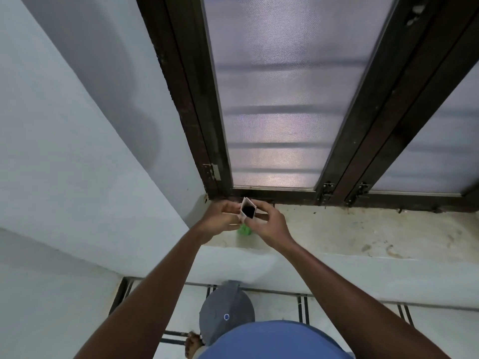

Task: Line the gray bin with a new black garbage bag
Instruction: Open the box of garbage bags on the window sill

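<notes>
A small white box (248, 209) with its open end toward me shows something black inside, likely the roll of garbage bags. I hold it over the window sill with both hands: my left hand (222, 216) grips its left side and my right hand (269, 221) grips its right side. The gray bin (225, 313) stands on the floor below, against the wall under the sill, its gray lid closed and a small blue round mark on top.
A green object (245, 230) lies on the stained sill (363, 234) just under my hands. Behind the sill is a dark-framed window with frosted panes (280, 104). A white wall is on the left. My bare foot (192, 344) is beside the bin on the tiled floor.
</notes>
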{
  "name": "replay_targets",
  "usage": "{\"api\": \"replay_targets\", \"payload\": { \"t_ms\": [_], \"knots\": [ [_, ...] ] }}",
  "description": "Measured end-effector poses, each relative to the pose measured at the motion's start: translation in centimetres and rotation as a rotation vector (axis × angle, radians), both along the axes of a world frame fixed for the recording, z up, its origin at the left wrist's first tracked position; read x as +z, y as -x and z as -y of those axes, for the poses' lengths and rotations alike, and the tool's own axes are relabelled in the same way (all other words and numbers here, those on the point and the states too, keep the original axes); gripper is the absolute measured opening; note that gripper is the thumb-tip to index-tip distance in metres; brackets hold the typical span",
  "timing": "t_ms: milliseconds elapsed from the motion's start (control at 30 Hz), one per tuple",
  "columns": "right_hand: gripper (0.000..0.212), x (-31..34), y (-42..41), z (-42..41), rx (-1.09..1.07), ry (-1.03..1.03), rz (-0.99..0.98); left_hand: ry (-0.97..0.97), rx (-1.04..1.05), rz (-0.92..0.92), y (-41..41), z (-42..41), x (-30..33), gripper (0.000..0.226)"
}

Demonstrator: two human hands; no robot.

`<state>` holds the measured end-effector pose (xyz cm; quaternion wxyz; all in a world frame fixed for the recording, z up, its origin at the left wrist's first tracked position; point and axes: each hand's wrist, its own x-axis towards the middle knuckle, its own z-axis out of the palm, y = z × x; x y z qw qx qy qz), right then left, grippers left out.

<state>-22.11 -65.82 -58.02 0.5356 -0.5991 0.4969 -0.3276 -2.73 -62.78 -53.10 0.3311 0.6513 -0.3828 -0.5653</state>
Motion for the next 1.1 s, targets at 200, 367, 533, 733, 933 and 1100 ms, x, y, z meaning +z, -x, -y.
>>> {"api": "replay_targets", "payload": {
  "t_ms": [200, 367, 533, 733, 933, 1100],
  "knots": [
    [0.062, -0.3, 0.3, -0.1, 0.086, 0.087, -0.086, 0.137, 0.116, 0.45, 1.0, -1.3, 0.7, 0.014],
    [0.06, 0.1, 0.1, -0.5, 0.134, 0.125, -0.117, 0.376, -0.129, 0.925, 1.0, -0.7, 2.1, 0.025],
    [0.058, 0.6, 0.2, -0.5, 0.149, 0.172, -0.161, 0.245, -0.31, 0.945, 1.1, 1.0, 2.7, 0.04],
    [0.064, 0.4, 0.4, -0.3, 0.182, 0.196, -0.22, 0.097, -0.464, 1.078, 1.4, 3.3, 4.8, 0.041],
    [0.067, 0.4, -0.1, -0.5, 0.199, 0.156, -0.259, 0.036, -0.493, 1.197, 3.2, 3.7, 5.3, 0.026],
    [0.068, 0.5, 0.1, -0.2, 0.15, 0.043, -0.31, 0.104, -0.346, 1.02, 3.0, 2.7, 6.1, 0.026]
  ]
}}
